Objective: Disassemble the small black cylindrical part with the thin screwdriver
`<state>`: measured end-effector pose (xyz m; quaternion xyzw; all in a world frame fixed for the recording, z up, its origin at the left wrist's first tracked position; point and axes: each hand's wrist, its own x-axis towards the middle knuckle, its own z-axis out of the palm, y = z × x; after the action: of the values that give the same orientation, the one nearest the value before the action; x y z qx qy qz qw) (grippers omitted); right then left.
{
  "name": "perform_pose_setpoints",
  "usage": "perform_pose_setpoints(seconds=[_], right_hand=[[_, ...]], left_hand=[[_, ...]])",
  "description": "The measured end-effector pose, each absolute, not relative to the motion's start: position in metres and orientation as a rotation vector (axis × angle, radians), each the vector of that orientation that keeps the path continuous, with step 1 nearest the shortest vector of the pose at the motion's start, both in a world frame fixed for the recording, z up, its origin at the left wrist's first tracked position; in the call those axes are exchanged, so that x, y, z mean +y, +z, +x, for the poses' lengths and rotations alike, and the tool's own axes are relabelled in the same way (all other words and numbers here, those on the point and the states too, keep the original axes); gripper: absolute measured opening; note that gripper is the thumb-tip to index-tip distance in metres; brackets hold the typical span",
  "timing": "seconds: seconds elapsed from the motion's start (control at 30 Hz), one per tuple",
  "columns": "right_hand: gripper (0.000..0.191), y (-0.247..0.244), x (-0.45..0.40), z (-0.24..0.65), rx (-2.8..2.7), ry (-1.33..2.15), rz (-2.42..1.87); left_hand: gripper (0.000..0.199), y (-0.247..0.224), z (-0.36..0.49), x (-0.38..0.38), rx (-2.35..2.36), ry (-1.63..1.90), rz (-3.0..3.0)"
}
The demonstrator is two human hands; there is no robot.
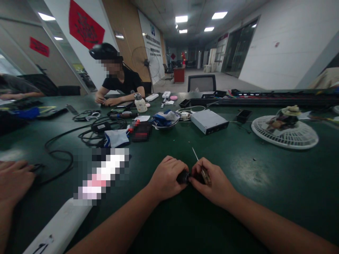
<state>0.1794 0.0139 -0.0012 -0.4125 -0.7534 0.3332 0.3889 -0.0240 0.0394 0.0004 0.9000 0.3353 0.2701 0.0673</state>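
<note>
My left hand (167,176) is closed around a small black part (183,176), roughly cylindrical, just above the green table. Most of that part is hidden by my fingers, so its exact kind does not show. My right hand (215,181) is closed too, with a screwdriver (195,154) tucked in it. The thin metal shaft points away from me, up and to the left, and the brownish handle lies between my fingers. My right thumb and fingertip touch or nearly touch the right end of the black part.
Ahead lie a grey metal drive box (208,121), a bowl with blue-white cloth (165,119) and a white fan grille (284,132). Black cables (59,151) run across the left. A co-worker's hand (16,180) rests at far left, beside a white object (59,225). Another person sits opposite.
</note>
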Motion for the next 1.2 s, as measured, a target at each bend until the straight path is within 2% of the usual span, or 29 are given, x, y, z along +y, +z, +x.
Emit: perform_pose_setpoints(seconds=[0.57,0.9,1.2], right_hand=[[0.02,-0.006,0.002,0.178,-2.029,0.372,-0.935],[0.026,-0.006,0.003,0.176,-1.982,0.476,-0.987],[0.03,-0.004,0.004,0.178,-1.888,0.515,-0.854]], left_hand=[[0.014,-0.003,-0.024,0.039,0.97,0.842,2.797],[0.01,-0.001,-0.023,0.037,0.943,0.869,2.829],[0.015,-0.004,-0.025,0.038,0.888,0.951,2.761]])
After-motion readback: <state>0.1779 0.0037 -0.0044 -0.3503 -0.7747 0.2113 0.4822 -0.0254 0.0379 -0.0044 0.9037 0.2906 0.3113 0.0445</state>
